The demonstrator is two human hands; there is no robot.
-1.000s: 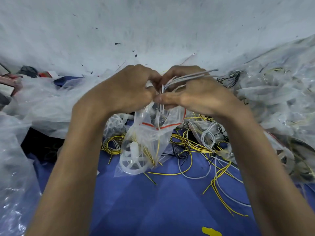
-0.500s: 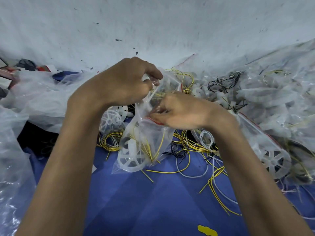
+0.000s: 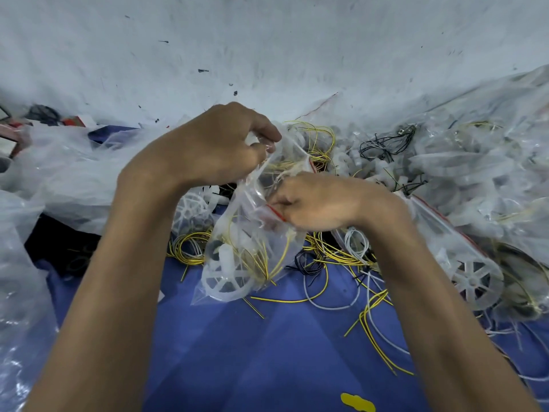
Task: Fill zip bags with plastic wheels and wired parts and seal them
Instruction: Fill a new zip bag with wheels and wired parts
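A clear zip bag (image 3: 252,233) with a red seal line hangs between my hands over the blue cloth. Inside it lie a white plastic wheel (image 3: 225,281) and yellow wires (image 3: 267,260). My left hand (image 3: 219,147) pinches the bag's upper corner. My right hand (image 3: 315,203), lower and to the right, has its fingers curled at the bag's mouth by the red strip; what lies under those fingers is hidden.
Loose yellow, white and black wires (image 3: 341,263) sprawl on the blue cloth (image 3: 267,352). A heap of filled bags (image 3: 475,179) rises at the right, one showing a spoked wheel (image 3: 475,281). Large clear plastic sheets (image 3: 59,173) lie at the left. More white wheels (image 3: 193,209) sit behind the bag.
The white wires my right hand held above the bag a second ago are gone from sight. My right hand dropped to the bag's mouth, and my left hand lifted the corner higher.
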